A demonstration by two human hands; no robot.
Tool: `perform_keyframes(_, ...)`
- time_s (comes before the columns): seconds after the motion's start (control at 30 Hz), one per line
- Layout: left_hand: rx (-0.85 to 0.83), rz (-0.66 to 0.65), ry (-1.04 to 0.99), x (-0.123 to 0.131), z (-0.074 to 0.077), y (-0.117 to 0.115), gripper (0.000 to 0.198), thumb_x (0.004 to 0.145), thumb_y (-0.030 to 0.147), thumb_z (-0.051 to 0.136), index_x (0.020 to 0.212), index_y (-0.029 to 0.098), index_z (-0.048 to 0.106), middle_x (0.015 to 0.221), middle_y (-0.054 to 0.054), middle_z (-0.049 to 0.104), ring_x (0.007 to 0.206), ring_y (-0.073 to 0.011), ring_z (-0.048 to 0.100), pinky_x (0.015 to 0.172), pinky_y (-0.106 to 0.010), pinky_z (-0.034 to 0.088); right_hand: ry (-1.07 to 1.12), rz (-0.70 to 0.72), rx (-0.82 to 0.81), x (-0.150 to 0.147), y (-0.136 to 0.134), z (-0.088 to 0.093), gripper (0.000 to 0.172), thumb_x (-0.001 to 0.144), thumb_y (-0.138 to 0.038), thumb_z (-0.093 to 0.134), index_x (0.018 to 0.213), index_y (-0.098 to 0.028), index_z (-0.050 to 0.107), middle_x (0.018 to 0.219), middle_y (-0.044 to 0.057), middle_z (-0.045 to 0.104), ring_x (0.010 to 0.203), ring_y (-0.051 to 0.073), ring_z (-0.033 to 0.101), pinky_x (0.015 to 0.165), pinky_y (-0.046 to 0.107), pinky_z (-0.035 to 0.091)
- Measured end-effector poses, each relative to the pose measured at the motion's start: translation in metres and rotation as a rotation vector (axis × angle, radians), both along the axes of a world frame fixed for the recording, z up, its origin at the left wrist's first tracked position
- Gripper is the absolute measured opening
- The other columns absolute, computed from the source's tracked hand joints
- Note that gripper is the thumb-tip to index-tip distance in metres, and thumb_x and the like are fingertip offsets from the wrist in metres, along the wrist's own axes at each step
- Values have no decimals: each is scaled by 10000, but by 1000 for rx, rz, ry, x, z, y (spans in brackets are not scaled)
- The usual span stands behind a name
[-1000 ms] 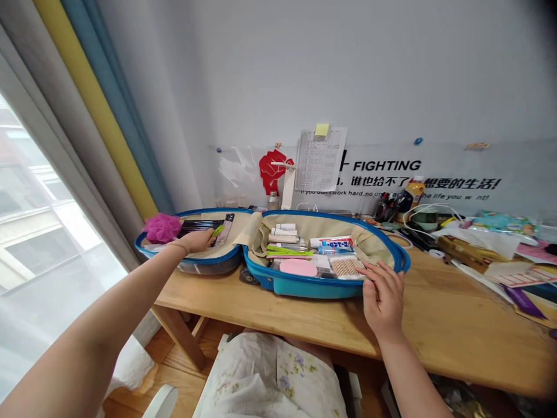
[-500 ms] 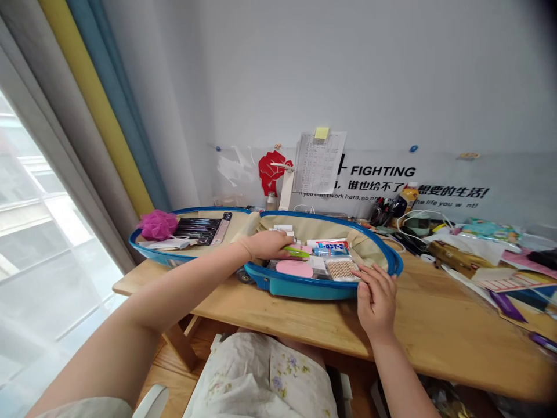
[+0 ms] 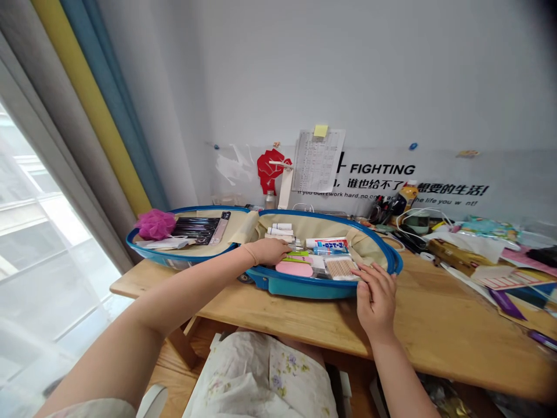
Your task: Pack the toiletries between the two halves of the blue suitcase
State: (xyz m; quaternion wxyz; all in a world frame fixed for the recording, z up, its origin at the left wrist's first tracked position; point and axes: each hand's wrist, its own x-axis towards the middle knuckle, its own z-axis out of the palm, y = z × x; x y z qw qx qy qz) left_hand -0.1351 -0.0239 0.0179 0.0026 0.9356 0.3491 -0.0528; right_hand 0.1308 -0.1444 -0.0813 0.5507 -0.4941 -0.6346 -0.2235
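Note:
A blue suitcase (image 3: pixel 322 288) with a beige lining lies spread open on the wooden table. My left hand (image 3: pixel 270 251) reaches into its right half, fingers together and bent down at the left end of a green packet (image 3: pixel 299 256); the fingertips are partly hidden. Below that packet lies a pink oval item (image 3: pixel 294 268). Beside it sits a pack of cotton swabs (image 3: pixel 341 269), with a toothpaste box (image 3: pixel 328 245) behind. Several white tubes (image 3: pixel 281 231) lie farther back. My right hand (image 3: pixel 378 296) rests over the suitcase's front right rim, fingers inside and thumb outside.
The suitcase's left half holds a purple bath puff (image 3: pixel 155 224) and a dark brush set (image 3: pixel 198 230). Papers, a brown pouch (image 3: pixel 456 258), cables and a bottle (image 3: pixel 407 197) clutter the table (image 3: pixel 439 325) at right. A wall stands close behind.
My left hand has shifted slightly down and left, and the green packet now lies lower and flatter. More of the white tubes shows. My right hand stays on the rim.

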Motion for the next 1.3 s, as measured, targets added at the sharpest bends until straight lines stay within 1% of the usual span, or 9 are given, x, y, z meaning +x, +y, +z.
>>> perform_keyframes(0.33,-91,37,49,-3,4,-8,490,1003,363,293,1441,342,511,1455,-38,561,1231,-249,597,1020,-361,449,-25,9,37,0,0,1,282,971,-277,421,991,-235,699,1087,73,720,1173,258,582,1074,504,328)
perform_keyframes(0.63,-108,70,-5,2,5,-12,462,980,333,407,1414,292,557,1479,-67,532,1178,-280,640,988,-380,489,-6,5,-3,2,1,1,336,981,-362,395,966,-232,704,1041,88,716,1165,270,577,1074,514,327)
perform_keyframes(0.73,-25,96,-115,-8,15,-11,474,993,316,392,1449,277,515,1552,-32,444,1313,-240,540,1095,-335,411,-16,7,17,2,2,1,316,978,-341,407,962,-226,702,1051,89,720,1174,273,577,1075,516,334)
perform_keyframes(0.83,109,211,-235,-40,30,-3,512,1010,269,319,1510,224,421,1595,-27,377,1439,-191,377,1190,-307,284,-35,8,48,2,3,0,301,976,-318,416,963,-223,701,1049,90,726,1174,271,582,1082,519,339)
perform_keyframes(0.97,249,558,-281,-116,42,14,540,976,238,337,1508,184,408,1559,-94,421,1440,-239,368,1191,-395,295,-23,5,34,3,4,-1,310,974,-325,413,960,-220,705,1044,91,726,1173,272,583,1106,534,317)
perform_keyframes(1.07,302,882,-255,-179,40,20,565,949,276,411,1492,121,418,1526,-199,426,1403,-341,408,1122,-487,368,-17,6,26,3,4,-2,317,973,-331,414,960,-221,710,1046,88,724,1175,272,582,1116,537,301)
perform_keyframes(1.17,333,1182,-237,-230,34,19,672,913,359,487,1522,110,349,1565,-289,297,1328,-454,466,966,-559,461,-31,8,52,3,4,-2,306,975,-314,417,965,-224,709,1044,82,723,1169,264,580,1104,514,312)
perform_keyframes(1.23,330,1317,-228,-255,29,17,754,875,417,545,1543,163,306,1599,-301,196,1279,-477,510,902,-549,486,-47,5,58,3,4,-2,299,975,-304,419,982,-227,708,1056,80,720,1171,262,577,1095,502,320)
perform_keyframes(1.3,302,1397,-219,-271,23,15,784,825,447,610,1525,226,334,1608,-276,205,1231,-466,559,874,-519,498,-56,0,50,3,3,-2,292,973,-299,423,995,-230,706,1067,77,719,1178,261,576,1095,500,321)
